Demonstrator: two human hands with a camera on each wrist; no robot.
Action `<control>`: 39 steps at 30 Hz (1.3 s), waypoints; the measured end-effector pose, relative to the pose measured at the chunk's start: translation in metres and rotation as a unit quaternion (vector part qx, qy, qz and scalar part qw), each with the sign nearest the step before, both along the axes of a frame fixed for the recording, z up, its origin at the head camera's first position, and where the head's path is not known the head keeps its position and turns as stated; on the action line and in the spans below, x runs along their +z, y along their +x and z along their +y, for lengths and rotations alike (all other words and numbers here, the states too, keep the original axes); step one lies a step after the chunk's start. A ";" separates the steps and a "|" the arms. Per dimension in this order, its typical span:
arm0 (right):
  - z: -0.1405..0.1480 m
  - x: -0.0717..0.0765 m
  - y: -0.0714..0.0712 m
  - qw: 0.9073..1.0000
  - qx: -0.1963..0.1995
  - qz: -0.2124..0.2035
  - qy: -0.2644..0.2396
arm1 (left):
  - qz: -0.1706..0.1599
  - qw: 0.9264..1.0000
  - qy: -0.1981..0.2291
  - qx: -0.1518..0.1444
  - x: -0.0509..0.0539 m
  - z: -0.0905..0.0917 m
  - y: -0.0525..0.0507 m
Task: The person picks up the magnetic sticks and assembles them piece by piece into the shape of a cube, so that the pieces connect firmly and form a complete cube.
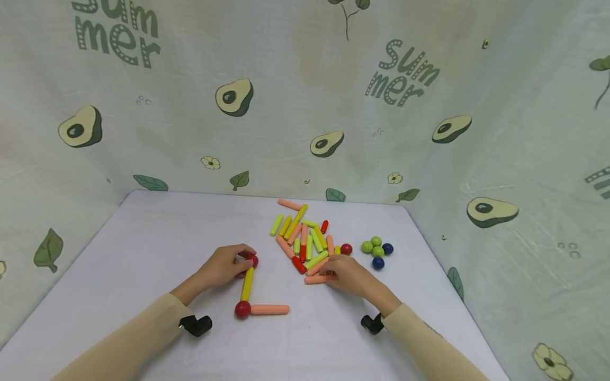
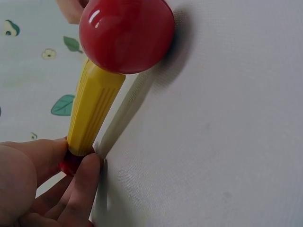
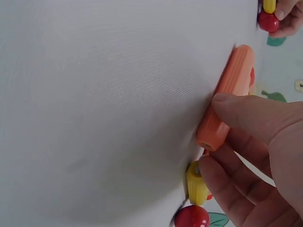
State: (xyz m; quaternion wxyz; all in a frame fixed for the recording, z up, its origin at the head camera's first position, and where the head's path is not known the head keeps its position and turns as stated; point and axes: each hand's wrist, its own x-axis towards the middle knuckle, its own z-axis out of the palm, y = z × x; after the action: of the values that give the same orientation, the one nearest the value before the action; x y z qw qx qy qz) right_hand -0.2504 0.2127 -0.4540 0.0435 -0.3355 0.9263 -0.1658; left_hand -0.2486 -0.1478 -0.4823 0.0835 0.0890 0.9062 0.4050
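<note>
A yellow rod [image 2: 94,106] joins two red balls on the table. My left hand [image 1: 227,266] grips the far red ball [image 1: 252,260] between thumb and fingers. The near red ball [image 2: 125,35] has an orange rod [image 1: 270,309] pointing right from it. Over by the loose pieces, my right hand [image 1: 347,273] pinches another orange rod [image 3: 229,94], with the thumb on one side and fingers behind it. Close to those fingers, in the right wrist view, are a short yellow rod [image 3: 197,183] and a loose red ball [image 3: 191,216].
Beyond my right hand lies a pile of orange, yellow, red and lime rods [image 1: 310,241]. Several green balls [image 1: 376,246] and two dark blue balls [image 1: 378,263] sit right of it. A printed cloth [image 1: 286,106] hangs behind the white table [image 1: 181,227].
</note>
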 end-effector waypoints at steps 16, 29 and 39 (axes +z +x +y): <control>-0.035 0.015 0.001 0.999 0.010 0.043 -0.023 | 0.005 1.000 0.001 -0.009 0.000 0.001 0.000; -0.098 0.011 -0.005 0.998 0.008 0.060 -0.006 | 0.004 1.000 0.002 -0.011 -0.001 0.001 0.001; -0.111 0.000 -0.012 0.998 0.002 0.061 -0.006 | 0.002 1.000 0.011 -0.013 -0.002 -0.002 0.001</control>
State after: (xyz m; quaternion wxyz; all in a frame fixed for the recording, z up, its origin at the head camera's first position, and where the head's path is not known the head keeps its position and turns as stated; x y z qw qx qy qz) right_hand -0.2621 0.1020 -0.4542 -0.0146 -0.3467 0.9257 -0.1502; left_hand -0.2480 -0.1494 -0.4841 0.0860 0.1019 0.9008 0.4133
